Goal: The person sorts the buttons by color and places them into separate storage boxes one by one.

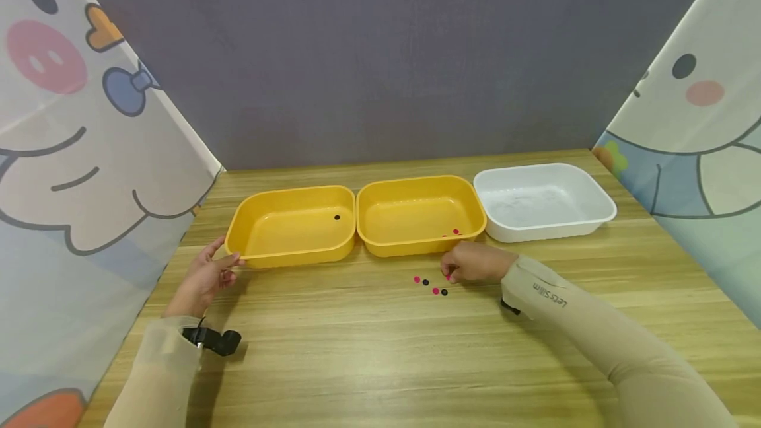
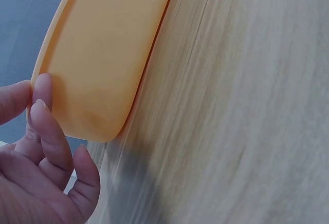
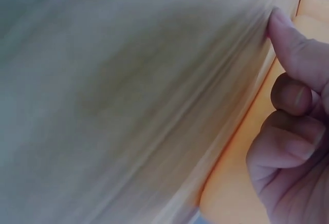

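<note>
My left hand (image 1: 205, 277) pinches the front left corner rim of the left yellow tray (image 1: 297, 259) between thumb and fingers. One small black disc (image 1: 337, 217) lies inside that tray. In front of the middle yellow tray (image 1: 416, 249), my right hand (image 1: 475, 261) is low over the table, fingers curled, with a pink disc (image 1: 448, 277) at the thumb and fingertip. Just left of it lie loose pink discs (image 1: 436, 290) and black discs (image 1: 425, 282). Some pink pieces (image 1: 456, 231) sit in the middle tray near its front wall, partly hidden by the rim.
A white tray (image 1: 543, 225) stands to the right of the yellow ones, all in a row on the wood-grain table (image 1: 357, 349). A grey panel (image 1: 380, 58) rises behind them. Cartoon-printed cloths (image 1: 89, 150) hang at both sides.
</note>
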Action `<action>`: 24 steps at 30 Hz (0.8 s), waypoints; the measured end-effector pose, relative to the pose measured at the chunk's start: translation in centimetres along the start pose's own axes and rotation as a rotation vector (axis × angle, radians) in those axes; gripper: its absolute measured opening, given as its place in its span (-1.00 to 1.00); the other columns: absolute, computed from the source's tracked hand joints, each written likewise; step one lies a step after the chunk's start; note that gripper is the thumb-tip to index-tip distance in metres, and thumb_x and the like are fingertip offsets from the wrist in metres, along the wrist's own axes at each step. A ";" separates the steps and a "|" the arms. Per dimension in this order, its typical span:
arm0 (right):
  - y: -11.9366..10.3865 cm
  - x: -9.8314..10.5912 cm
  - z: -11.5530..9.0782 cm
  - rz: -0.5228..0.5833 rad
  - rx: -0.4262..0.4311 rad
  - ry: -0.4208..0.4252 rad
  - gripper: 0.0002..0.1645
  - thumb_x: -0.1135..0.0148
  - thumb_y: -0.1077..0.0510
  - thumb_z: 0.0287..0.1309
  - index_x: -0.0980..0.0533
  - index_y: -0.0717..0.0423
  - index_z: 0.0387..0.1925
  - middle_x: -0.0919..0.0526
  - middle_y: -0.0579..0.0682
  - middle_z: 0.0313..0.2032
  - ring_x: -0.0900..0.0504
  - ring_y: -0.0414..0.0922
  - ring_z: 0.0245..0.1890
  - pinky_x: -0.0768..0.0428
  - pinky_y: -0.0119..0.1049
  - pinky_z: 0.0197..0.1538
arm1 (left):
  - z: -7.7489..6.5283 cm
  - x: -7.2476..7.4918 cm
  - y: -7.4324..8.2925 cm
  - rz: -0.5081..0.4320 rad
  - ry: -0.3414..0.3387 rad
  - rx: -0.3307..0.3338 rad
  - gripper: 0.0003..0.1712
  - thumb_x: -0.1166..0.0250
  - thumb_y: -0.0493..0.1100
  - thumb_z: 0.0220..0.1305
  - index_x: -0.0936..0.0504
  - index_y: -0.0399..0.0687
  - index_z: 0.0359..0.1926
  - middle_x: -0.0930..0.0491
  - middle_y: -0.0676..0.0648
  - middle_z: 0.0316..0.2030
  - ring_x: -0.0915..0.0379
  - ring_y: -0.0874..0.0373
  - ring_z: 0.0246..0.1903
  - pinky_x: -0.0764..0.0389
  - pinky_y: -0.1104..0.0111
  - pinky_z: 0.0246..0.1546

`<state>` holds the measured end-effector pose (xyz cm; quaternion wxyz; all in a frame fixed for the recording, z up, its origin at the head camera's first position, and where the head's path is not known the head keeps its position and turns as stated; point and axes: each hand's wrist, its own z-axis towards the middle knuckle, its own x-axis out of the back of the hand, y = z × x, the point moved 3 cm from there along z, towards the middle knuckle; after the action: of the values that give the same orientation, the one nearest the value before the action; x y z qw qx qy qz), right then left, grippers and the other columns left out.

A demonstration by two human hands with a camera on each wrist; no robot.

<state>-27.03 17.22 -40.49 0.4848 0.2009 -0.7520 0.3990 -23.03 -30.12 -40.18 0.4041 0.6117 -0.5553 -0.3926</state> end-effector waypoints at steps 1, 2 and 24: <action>0.0 0.0 0.0 -0.006 -0.002 0.000 -0.83 -0.36 0.25 0.09 -0.51 0.01 -0.49 -0.46 -0.26 -0.54 -0.37 -0.30 -0.49 -0.42 -0.40 -0.33 | 0.0 0.0 0.0 0.004 -0.002 -0.004 -0.08 -0.08 -0.26 0.43 0.37 -0.04 0.51 -0.64 0.15 -0.51 -0.40 0.31 -0.68 -0.52 0.50 -0.52; 0.0 0.0 0.0 -0.014 0.000 0.002 -0.83 -0.36 0.25 0.09 -0.51 0.01 -0.50 -0.45 -0.26 -0.54 -0.37 -0.30 -0.50 -0.42 -0.40 -0.34 | 0.0 0.0 0.1 0.006 -0.005 -0.007 -0.09 -0.08 -0.26 0.43 0.36 -0.05 0.51 -0.64 0.15 -0.50 -0.40 0.31 -0.68 -0.52 0.51 -0.51; 0.3 0.2 -0.7 -0.079 0.001 0.045 -0.74 -0.26 0.25 0.18 -0.46 -0.03 -0.58 -0.35 -0.29 -0.62 -0.32 -0.31 -0.55 -0.37 -0.40 -0.39 | 0.0 0.0 0.1 -0.021 -0.019 0.006 -0.08 -0.07 -0.26 0.43 0.38 0.00 0.51 -0.64 0.13 -0.49 -0.40 0.30 -0.67 -0.51 0.51 -0.52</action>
<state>-26.98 17.96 -40.29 0.5169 0.2214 -0.7320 0.3846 -23.04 -30.15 -40.11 0.3926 0.6150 -0.5539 -0.4009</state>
